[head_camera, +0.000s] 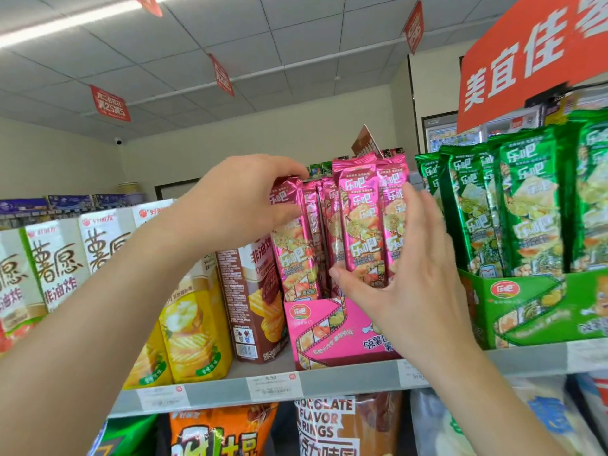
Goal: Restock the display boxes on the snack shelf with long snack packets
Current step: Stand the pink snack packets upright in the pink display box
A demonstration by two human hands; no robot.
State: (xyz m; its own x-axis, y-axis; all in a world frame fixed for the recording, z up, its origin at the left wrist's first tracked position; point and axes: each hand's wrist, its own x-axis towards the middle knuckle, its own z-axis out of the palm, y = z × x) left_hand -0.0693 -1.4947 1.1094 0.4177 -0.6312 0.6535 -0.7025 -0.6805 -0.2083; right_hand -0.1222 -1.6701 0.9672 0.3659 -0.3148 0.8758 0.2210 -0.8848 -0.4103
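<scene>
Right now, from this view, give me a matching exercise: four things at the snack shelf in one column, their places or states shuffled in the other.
Things:
1. pink display box
2. green display box
3. brown carton
4. left hand

Places or states:
A. grips the top of a pink packet
B. furthest right in view
C. between brown carton and green display box
D. directly left of the pink display box

Pairs: 1-C, 2-B, 3-D, 4-A

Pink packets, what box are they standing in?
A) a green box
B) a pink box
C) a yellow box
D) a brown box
B: the pink packets stand upright in the pink box, next to the green box that holds green packets.
</scene>
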